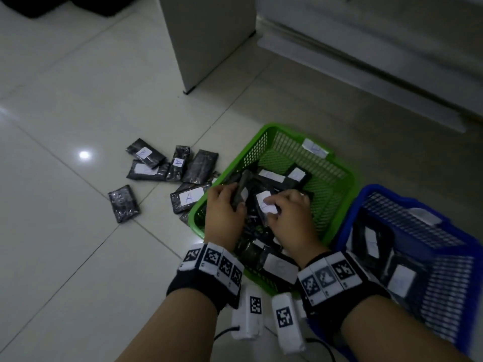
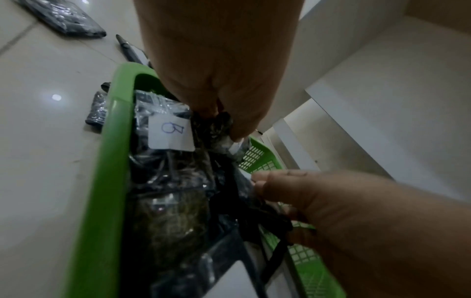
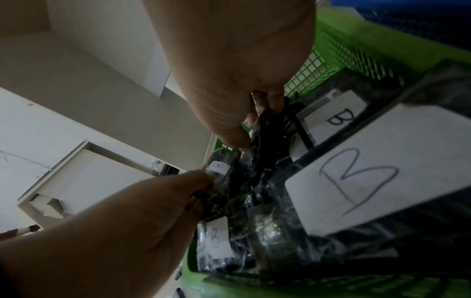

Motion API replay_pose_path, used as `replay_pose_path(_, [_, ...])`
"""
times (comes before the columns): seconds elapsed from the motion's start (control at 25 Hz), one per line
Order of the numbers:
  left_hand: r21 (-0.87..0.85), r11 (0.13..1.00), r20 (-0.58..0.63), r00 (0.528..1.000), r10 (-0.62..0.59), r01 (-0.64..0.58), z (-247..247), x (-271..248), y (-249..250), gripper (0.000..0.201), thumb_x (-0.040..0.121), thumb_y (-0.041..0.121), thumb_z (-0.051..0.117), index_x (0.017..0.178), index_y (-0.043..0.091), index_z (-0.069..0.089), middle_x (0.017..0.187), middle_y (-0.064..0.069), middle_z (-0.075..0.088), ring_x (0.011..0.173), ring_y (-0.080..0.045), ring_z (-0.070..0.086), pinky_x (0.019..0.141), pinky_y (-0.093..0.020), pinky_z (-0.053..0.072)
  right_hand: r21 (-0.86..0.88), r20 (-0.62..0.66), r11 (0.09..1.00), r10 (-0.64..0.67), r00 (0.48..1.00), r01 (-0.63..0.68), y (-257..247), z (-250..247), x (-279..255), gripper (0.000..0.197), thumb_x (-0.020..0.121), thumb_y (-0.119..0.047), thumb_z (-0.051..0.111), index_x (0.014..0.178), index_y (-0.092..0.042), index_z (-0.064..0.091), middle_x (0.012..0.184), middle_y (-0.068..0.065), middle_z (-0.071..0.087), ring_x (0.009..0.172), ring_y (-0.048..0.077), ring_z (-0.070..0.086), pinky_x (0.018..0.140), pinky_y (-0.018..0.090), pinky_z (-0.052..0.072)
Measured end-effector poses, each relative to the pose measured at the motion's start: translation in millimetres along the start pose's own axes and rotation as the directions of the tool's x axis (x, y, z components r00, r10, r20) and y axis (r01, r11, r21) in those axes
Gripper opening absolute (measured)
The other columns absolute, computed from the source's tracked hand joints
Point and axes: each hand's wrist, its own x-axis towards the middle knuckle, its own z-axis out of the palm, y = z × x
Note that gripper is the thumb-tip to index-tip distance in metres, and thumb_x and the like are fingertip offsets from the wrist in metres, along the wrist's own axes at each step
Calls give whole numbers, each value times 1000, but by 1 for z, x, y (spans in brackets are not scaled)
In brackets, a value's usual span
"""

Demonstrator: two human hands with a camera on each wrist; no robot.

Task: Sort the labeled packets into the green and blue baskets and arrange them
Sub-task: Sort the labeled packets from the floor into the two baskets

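Observation:
The green basket holds several black wrapped packets with white labels marked B. My left hand grips one black packet standing on edge over the basket's left side; its small label reads B. Just to its right, my right hand pinches another black packet by its top edge, label facing up. In the left wrist view my left hand pinches dark wrap beside a B label. The blue basket at the right holds several labelled packets.
Loose packets lie on the tiled floor left of the green basket: one marked B, two marked A, one face down. A white cabinet stands behind. White wrist devices hang under my forearms.

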Motion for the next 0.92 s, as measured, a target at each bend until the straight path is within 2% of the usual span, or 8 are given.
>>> replay_pose_path(0.08, [32, 999, -87, 995, 46, -44, -5, 1, -6, 42, 85, 17, 64, 127, 12, 59, 117, -7, 47, 107, -21, 50, 94, -25, 39, -18, -36, 1000, 14, 999, -15, -4, 1, -2, 27, 85, -15, 60, 111, -21, 67, 117, 3, 50, 115, 25, 35, 99, 41, 40])
replay_pose_path(0.2, [-46, 996, -204, 977, 66, -77, -27, 11, -20, 21, 89, 19, 59, 107, 17, 70, 101, 2, 47, 98, -20, 53, 90, -32, 46, 44, -153, 999, 18, 988, -11, -23, 9, -6, 22, 83, -12, 61, 100, -24, 69, 108, 0, 51, 110, 23, 38, 94, 36, 41])
replay_pose_path(0.32, [-121, 993, -194, 981, -5, -18, -62, 31, -46, 16, 91, 16, 55, 94, 25, 67, 96, 5, 52, 87, -15, 56, 75, -24, 46, 62, -249, 995, -62, 967, 79, -54, 25, 3, 19, 80, -6, 60, 87, -21, 68, 97, -2, 53, 99, 19, 42, 85, 32, 43])
replay_pose_path(0.44, [-45, 998, -103, 994, 27, -32, -88, 58, -82, 24, 85, 8, 58, 93, 29, 67, 95, 4, 58, 87, -15, 57, 78, -32, 51, 60, -238, 980, -171, 956, 191, -91, 45, 32, 19, 80, -2, 57, 86, -16, 67, 95, 1, 56, 97, 19, 44, 84, 33, 45])
replay_pose_path(0.6, [106, 994, 99, 995, 13, -24, -95, 83, -125, 34, 71, 15, 76, 103, 25, 69, 107, 2, 62, 99, -22, 57, 86, -38, 50, 5, -1, 975, -222, 975, 222, -131, 72, 85, 23, 87, -4, 54, 107, -9, 64, 116, 7, 55, 113, 22, 44, 96, 34, 41])
replay_pose_path(0.68, [173, 985, 158, 987, 1, -29, -89, 88, -138, 46, 64, 21, 82, 108, 23, 67, 111, -1, 60, 101, -24, 56, 90, -39, 48, -123, 175, 980, -132, 976, 154, -136, 88, 112, 36, 90, -8, 52, 125, -8, 53, 133, 11, 45, 125, 27, 38, 102, 38, 39])
replay_pose_path(0.8, [224, 974, 198, 979, -56, 10, -85, 88, -147, 53, 62, 25, 83, 111, 23, 62, 110, -1, 55, 103, -23, 54, 90, -39, 49, -239, 359, 967, 0, 933, 91, -137, 111, 141, 63, 90, -19, 55, 145, -10, 27, 151, 15, 25, 141, 37, 20, 113, 45, 29])
replay_pose_path(0.92, [225, 974, 240, 967, -89, 34, -94, 87, -151, 45, 65, 28, 81, 105, 20, 62, 101, -1, 51, 94, -17, 53, 80, -27, 43, -331, 431, 938, 49, 901, 108, -141, 123, 150, 86, 82, -39, 67, 149, -18, 18, 149, 17, 20, 132, 44, 29, 108, 48, 35])
